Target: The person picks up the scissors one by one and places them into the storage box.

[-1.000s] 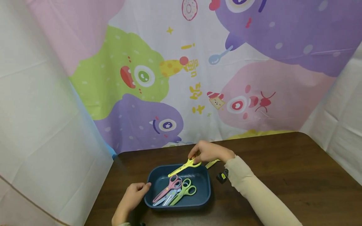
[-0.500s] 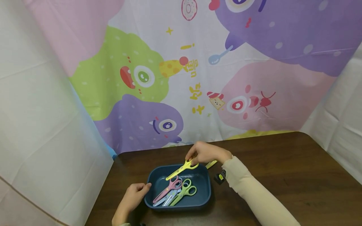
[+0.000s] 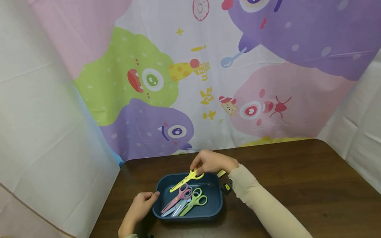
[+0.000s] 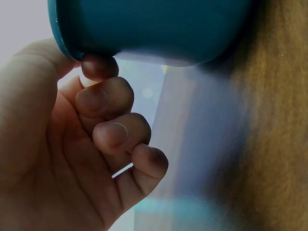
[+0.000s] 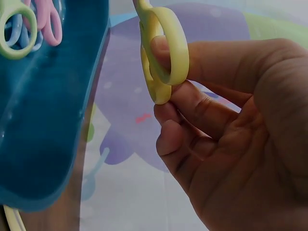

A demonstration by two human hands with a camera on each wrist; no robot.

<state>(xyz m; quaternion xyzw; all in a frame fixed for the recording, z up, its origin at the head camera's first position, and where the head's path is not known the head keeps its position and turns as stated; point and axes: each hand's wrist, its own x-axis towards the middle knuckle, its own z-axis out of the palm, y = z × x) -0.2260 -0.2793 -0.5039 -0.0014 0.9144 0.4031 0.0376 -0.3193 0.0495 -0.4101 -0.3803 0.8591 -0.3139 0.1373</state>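
In the head view, my right hand (image 3: 213,162) pinches yellow scissors (image 3: 184,181) by their handles above the back of a dark blue tray (image 3: 210,186). The scissors' blades slant down to the left over the tray. The right wrist view shows the thumb through one yellow handle loop (image 5: 180,53). My left hand (image 3: 141,206) grips the tray's left rim between thumb and index finger; its other fingers are curled below in the left wrist view. Inside the tray, pink scissors (image 3: 173,201) and green scissors (image 3: 192,202) lie with pale blue scissors (image 3: 169,212) between and partly under them.
A yellow strip-like thing (image 3: 221,173) lies on the brown table (image 3: 285,185) just behind the tray's right back corner, partly hidden by the right wrist. A patterned cloth (image 3: 214,82) hangs behind the table, with white cloth walls (image 3: 44,115) at both sides.
My right hand has moved left and slightly down with the yellow scissors, bringing the blade tips further over the tray's left part. My left hand has stayed on the rim.
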